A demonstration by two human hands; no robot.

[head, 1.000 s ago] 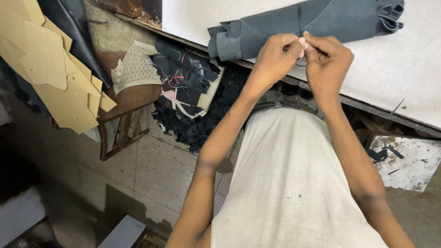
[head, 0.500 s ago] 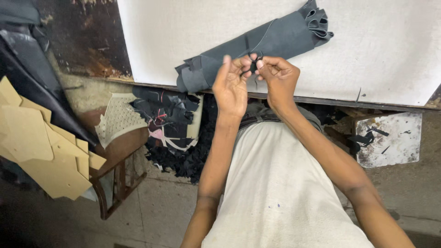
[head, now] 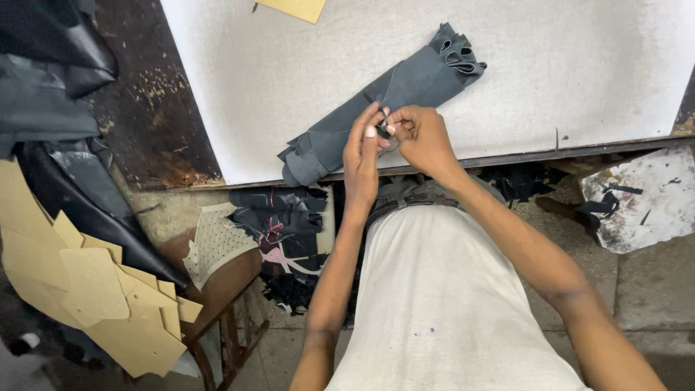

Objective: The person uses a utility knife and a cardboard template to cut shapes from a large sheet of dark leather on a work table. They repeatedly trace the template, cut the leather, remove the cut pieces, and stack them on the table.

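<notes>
Over the bench [head: 579, 87] edge, our left hand [head: 364, 148] and right hand [head: 422, 137] pinch shut on a small dark piece [head: 383, 131] trailing fine thread [head: 392, 81], light and limp, best gripped by its edges, just before the rolled grey leather [head: 391, 94]; no containers show.

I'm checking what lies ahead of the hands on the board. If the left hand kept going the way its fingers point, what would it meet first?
Probably the rolled grey leather: the left hand points up the frame straight at it, though its height above the roll is unclear.
</notes>
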